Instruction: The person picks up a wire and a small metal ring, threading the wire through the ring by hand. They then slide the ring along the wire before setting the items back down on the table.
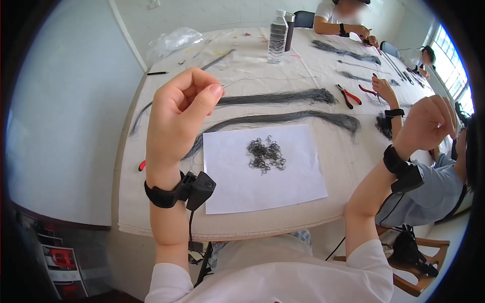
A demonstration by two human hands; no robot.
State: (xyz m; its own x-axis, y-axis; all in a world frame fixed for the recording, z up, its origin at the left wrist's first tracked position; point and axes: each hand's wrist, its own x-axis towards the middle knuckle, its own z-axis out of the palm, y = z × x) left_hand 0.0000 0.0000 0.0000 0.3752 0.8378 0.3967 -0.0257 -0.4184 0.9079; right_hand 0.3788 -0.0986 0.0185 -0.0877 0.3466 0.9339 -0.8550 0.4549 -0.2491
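My left hand is raised over the table's left part, thumb and forefinger pinched together. A thin strand shows near its fingertips, but I cannot tell whether it is held. At the far right my right hand is up with its fingers curled closed; anything in them is too small to make out. Between and below the hands, a white paper sheet bears a pile of small dark wire rings. Two long bundles of dark wire, a straight one and a curved one, lie beyond the sheet.
Red-handled pliers lie right of the bundles. A water bottle and a dark flask stand at the back, near a plastic bag. A co-worker's hand is near my right hand; other people sit farther back.
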